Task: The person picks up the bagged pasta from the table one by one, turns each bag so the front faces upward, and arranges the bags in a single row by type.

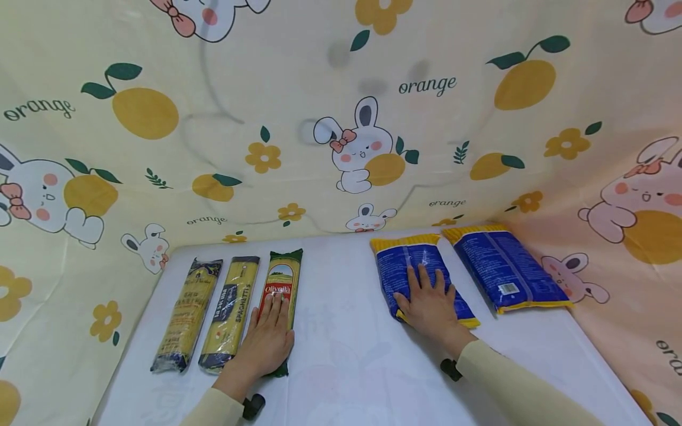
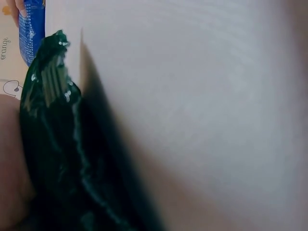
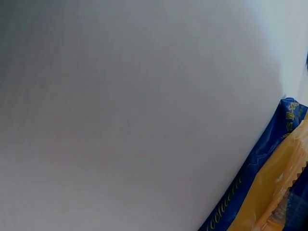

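My left hand [image 1: 268,340] lies with straight fingers on a green-ended spaghetti pack with a red Olivoilà label [image 1: 278,287], covering its lower middle. In the left wrist view, the green wrapper [image 2: 53,130] shows dark and close up. My right hand [image 1: 433,305] rests with spread fingers on a blue bag with yellow ends [image 1: 393,264]. Beside that one, to the right, lies a second blue bag [image 1: 511,266] with a barcode. A blue and yellow wrapper edge [image 3: 262,175] shows at the lower right of the right wrist view.
Left of my left hand lie two more pasta packs: a yellow spaghetti pack with a dark label [image 1: 226,310] and a clear pack with dark ends [image 1: 186,316]. All lie on a white table [image 1: 341,355]. A printed cloth [image 1: 298,77] hangs behind and along the sides.
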Demonstrator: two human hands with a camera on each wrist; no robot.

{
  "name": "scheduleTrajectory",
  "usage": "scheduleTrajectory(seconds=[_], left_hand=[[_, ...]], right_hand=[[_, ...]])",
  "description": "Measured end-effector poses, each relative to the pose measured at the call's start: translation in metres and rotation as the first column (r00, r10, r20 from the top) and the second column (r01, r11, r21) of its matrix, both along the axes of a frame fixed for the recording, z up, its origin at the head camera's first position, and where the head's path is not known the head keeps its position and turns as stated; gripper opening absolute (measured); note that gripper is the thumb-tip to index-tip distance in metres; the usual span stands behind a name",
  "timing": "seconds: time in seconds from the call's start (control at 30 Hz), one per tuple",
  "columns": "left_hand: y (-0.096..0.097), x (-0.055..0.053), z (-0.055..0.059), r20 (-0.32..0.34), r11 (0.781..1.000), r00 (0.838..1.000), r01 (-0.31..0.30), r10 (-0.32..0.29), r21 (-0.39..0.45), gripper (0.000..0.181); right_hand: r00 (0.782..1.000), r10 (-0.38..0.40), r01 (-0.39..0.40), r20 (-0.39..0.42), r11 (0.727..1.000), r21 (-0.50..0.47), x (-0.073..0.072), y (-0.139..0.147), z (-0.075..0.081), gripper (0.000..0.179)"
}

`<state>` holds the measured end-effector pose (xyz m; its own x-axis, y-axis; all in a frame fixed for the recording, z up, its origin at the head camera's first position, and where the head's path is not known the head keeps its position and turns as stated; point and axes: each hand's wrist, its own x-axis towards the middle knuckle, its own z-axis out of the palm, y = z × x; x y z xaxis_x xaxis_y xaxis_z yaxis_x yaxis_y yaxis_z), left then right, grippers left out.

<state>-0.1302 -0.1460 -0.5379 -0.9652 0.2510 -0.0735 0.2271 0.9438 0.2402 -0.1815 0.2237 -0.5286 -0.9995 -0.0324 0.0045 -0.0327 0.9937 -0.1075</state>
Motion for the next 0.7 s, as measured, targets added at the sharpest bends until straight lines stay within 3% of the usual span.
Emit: scheduleTrajectory(seconds=[0.53,0.7], left_hand=[[0.001,0.000,0.000,0.003,1.000,1.000,-0.013,0.013,-0.006,0.076],[0.002,-0.002,0.001,0.026,1.000,0.999,-0.025,0.025,-0.009,0.078]], right_hand=[[0.985,0.170,-0.169,0.028,0.985,-0.026,0.046,-0.074,0.002,0.077],[0.967,0.251,-0.245,0.042,0.963,-0.114,0.065,-0.099,0.009,0.071]])
